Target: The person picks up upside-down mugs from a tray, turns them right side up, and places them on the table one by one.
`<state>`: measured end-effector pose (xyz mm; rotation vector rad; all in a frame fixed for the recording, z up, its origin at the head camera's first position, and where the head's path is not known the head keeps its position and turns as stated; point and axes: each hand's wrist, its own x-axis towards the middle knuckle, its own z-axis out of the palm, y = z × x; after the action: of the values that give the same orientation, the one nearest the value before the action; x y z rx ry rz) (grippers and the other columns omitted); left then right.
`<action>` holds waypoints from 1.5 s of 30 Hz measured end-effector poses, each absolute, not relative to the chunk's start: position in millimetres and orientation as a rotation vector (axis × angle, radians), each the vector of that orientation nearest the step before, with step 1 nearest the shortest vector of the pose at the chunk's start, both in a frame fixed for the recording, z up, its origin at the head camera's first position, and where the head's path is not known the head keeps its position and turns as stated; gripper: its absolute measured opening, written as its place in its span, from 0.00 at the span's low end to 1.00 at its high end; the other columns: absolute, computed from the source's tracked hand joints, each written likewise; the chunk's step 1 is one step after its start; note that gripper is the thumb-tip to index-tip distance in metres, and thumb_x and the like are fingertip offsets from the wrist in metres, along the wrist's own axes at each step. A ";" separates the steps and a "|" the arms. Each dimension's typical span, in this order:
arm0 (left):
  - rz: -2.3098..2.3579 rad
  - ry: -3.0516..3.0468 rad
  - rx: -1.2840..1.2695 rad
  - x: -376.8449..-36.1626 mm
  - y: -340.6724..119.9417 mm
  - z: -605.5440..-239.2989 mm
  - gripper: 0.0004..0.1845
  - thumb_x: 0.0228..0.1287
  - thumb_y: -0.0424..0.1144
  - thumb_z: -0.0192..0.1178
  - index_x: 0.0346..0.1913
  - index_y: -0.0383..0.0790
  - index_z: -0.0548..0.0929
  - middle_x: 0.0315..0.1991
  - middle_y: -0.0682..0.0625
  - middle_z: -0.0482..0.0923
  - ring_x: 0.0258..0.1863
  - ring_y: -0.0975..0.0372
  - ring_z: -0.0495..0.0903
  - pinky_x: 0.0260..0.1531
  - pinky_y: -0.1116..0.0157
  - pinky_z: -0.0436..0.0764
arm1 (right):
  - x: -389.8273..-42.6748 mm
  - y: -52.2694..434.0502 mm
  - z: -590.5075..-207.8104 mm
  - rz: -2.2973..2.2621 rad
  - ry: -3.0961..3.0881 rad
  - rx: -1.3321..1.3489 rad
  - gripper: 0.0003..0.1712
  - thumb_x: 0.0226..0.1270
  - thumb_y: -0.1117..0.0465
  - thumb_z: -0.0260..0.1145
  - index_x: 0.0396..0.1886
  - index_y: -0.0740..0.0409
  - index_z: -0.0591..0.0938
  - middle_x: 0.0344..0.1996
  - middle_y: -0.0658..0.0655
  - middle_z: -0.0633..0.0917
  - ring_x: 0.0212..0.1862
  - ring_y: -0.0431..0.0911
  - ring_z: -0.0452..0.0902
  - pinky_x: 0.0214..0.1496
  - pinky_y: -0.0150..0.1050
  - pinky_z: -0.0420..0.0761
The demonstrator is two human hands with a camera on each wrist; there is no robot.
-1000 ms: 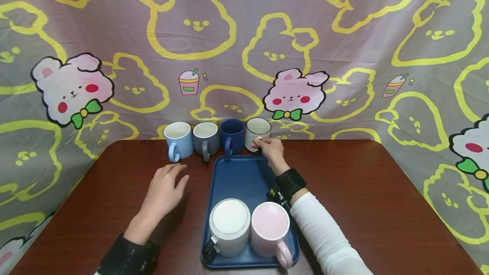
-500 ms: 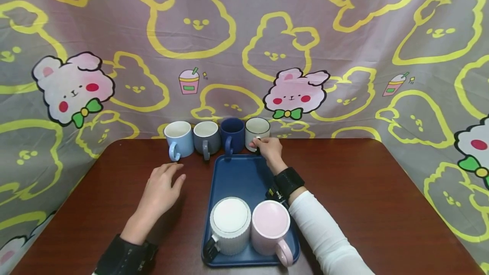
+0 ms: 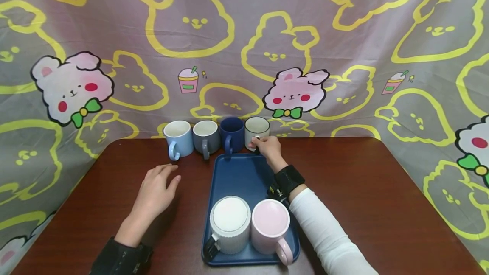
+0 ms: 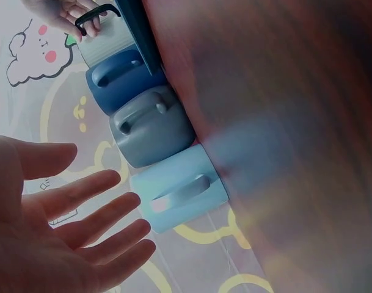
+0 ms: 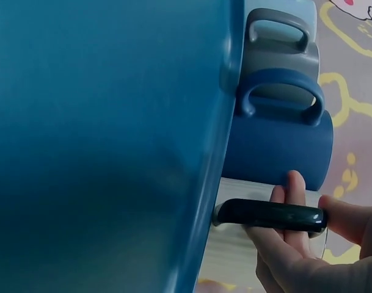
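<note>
My right hand (image 3: 259,143) pinches the black handle (image 5: 268,215) of a white mug (image 3: 257,128), the rightmost of a row at the table's back edge. Beside it to the left stand a navy mug (image 3: 231,134), a grey mug (image 3: 206,136) and a light blue mug (image 3: 178,137). My left hand (image 3: 160,181) lies open on the table, palm down, short of the light blue mug (image 4: 179,196) and touching nothing else. The white mug sits just beyond the far rim of a blue tray (image 3: 240,173).
On the tray's near end stand a white ribbed mug (image 3: 230,224) with a black handle and a pink mug (image 3: 270,226). The dark wooden table (image 3: 363,190) is backed and flanked by a patterned cloth (image 3: 244,46).
My left hand has slid a little back toward me and to the left. The right hand stays on the white mug's handle.
</note>
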<state>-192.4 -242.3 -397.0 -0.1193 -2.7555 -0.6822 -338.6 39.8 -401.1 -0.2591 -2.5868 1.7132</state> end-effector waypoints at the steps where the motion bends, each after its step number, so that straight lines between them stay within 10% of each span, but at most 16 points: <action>1: -0.679 -2.754 -0.118 -192.4 -242.6 -397.4 0.21 0.65 0.37 0.57 0.57 0.28 0.75 0.57 0.29 0.70 0.58 0.38 0.65 0.55 0.39 0.68 | -339.0 40.4 -401.2 1.704 -2.596 -0.258 0.18 0.62 0.52 0.67 0.31 0.65 0.88 0.29 0.59 0.88 0.36 0.45 0.75 0.32 0.32 0.66; 9: -0.680 -2.723 -0.136 -195.5 -242.3 -397.3 0.20 0.65 0.37 0.57 0.56 0.27 0.75 0.56 0.29 0.71 0.57 0.38 0.66 0.54 0.38 0.68 | -332.8 55.2 -392.9 1.473 -2.772 -0.112 0.28 0.68 0.45 0.58 0.21 0.65 0.81 0.14 0.49 0.71 0.21 0.42 0.63 0.24 0.33 0.62; 21: -0.695 -2.726 -0.152 -203.6 -233.2 -392.5 0.20 0.65 0.37 0.57 0.56 0.28 0.75 0.57 0.29 0.71 0.58 0.38 0.66 0.55 0.38 0.68 | -306.9 77.1 -375.2 1.278 -2.841 0.028 0.29 0.71 0.43 0.52 0.55 0.62 0.79 0.52 0.63 0.81 0.55 0.57 0.76 0.55 0.50 0.76; 45: -0.710 -2.735 -0.175 -208.8 -222.0 -391.8 0.21 0.66 0.37 0.57 0.58 0.29 0.74 0.58 0.30 0.70 0.58 0.38 0.65 0.55 0.39 0.69 | -233.1 108.0 -364.7 1.306 -2.700 0.452 0.16 0.72 0.50 0.56 0.33 0.55 0.80 0.24 0.50 0.84 0.30 0.44 0.81 0.36 0.36 0.81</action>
<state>-208.8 -222.0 -391.8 -0.1755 -2.7350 -0.7103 -233.1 108.0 -364.7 0.4524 -2.7005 1.3062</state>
